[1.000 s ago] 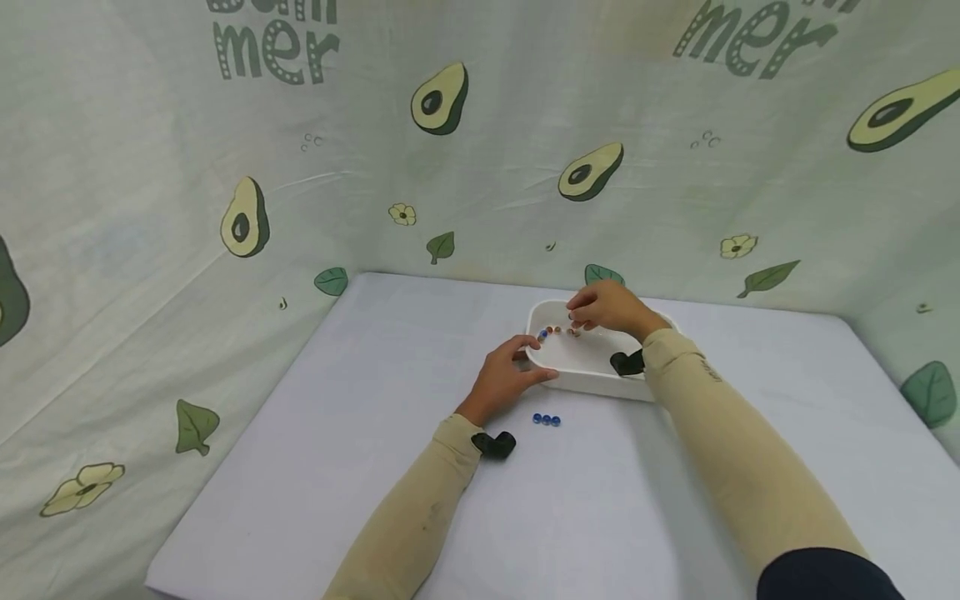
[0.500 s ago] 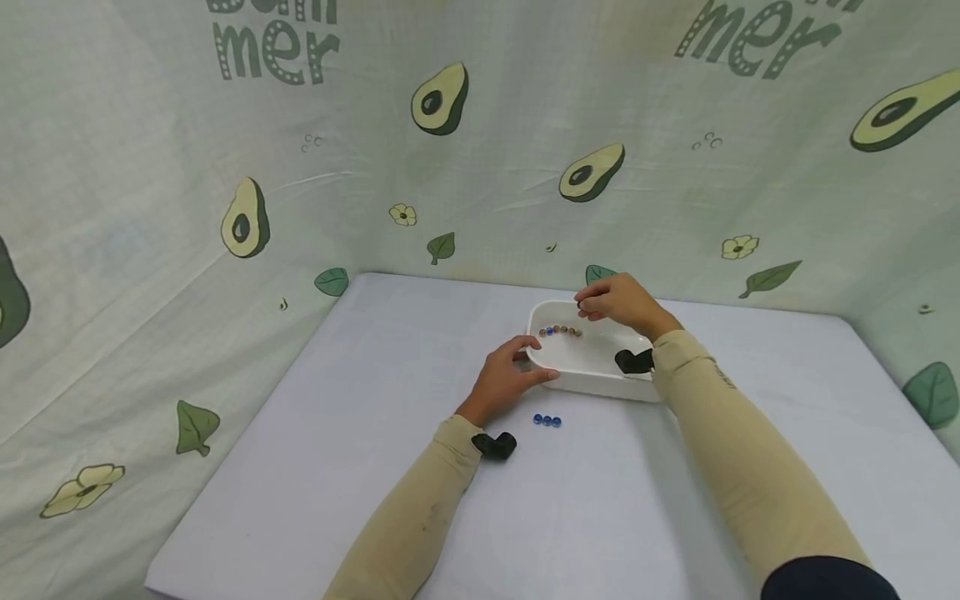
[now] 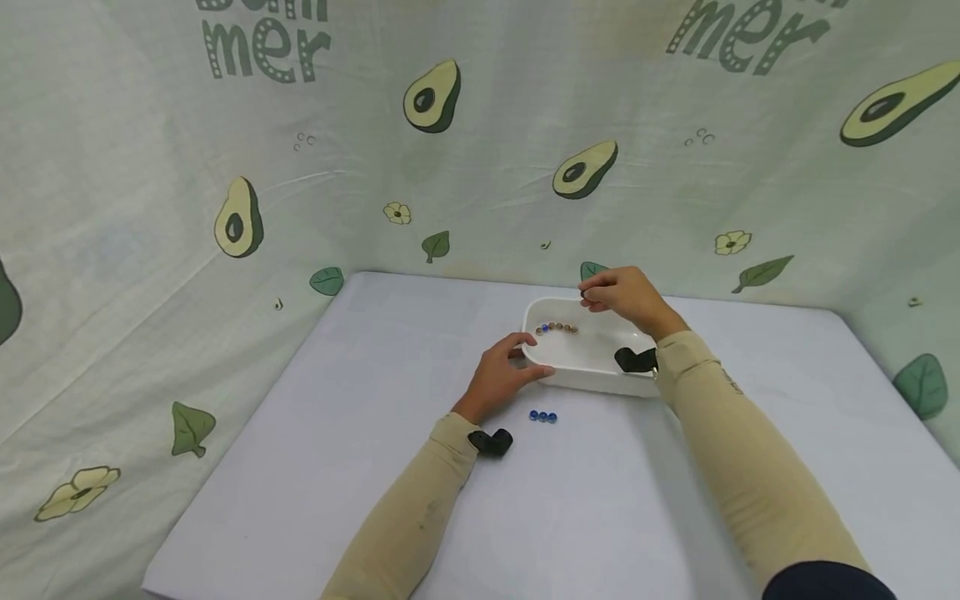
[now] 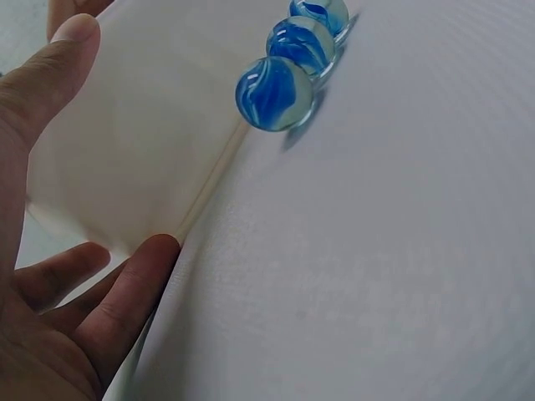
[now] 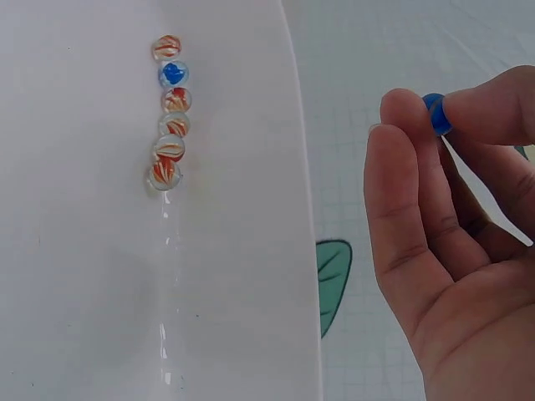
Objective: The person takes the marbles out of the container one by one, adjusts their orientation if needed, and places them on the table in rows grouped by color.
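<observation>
A white tray (image 3: 600, 380) stands towards the back of the table. My left hand (image 3: 497, 380) holds it at its near left corner, thumb on the front wall and fingers at the left end. Over the tray's far edge, my right hand (image 3: 628, 298) pinches a blue marble (image 5: 436, 115) between thumb and fingers. Inside the tray, several orange-and-white swirl marbles (image 5: 175, 126) and one blue marble (image 5: 174, 73) lie in a row along the far side. Three blue swirl marbles (image 4: 274, 93) sit in a line on the table before the tray.
The white table (image 3: 337, 467) extends to both sides of the tray. A pale curtain (image 3: 495, 167) printed with avocados and leaves hangs behind and to the left. A black wrist mount (image 3: 491, 442) is strapped to each forearm.
My right hand has risen out of the tray, moving back and slightly right with the blue marble. The marbles inside have closed into a tidier row. The left hand stays at the corner.
</observation>
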Available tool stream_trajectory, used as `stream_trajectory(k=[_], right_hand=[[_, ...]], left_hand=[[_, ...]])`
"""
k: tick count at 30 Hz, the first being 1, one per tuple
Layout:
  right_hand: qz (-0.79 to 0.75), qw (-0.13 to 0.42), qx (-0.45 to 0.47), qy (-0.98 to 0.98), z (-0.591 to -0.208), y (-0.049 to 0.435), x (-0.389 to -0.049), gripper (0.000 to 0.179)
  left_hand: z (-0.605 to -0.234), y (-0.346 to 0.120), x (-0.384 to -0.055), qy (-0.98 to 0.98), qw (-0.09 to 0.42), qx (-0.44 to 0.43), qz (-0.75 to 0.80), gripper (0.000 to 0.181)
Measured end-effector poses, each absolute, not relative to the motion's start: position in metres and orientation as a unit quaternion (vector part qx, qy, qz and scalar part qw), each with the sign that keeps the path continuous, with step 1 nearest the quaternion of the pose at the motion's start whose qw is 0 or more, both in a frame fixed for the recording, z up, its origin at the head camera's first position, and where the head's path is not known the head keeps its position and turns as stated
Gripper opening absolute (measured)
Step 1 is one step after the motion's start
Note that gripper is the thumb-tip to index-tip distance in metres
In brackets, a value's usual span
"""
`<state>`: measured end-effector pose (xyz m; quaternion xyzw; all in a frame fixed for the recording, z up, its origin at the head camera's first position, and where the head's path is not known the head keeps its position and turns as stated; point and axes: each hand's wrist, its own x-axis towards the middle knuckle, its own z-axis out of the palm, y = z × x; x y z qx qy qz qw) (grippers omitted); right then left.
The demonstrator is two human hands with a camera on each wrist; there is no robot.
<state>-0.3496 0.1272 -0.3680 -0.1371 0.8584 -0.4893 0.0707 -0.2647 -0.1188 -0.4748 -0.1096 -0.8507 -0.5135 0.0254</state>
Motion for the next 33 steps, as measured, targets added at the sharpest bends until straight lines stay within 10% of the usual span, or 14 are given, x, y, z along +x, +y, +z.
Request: stream_trajectory(k=[33], right_hand=[[-0.718,0.024,-0.083,0.69,-0.398,0.152,-0.286,0.035]], left_hand=[[-0.474,-0.119,-0.263,-0.844,0.04,-0.115,-0.522,0.063]])
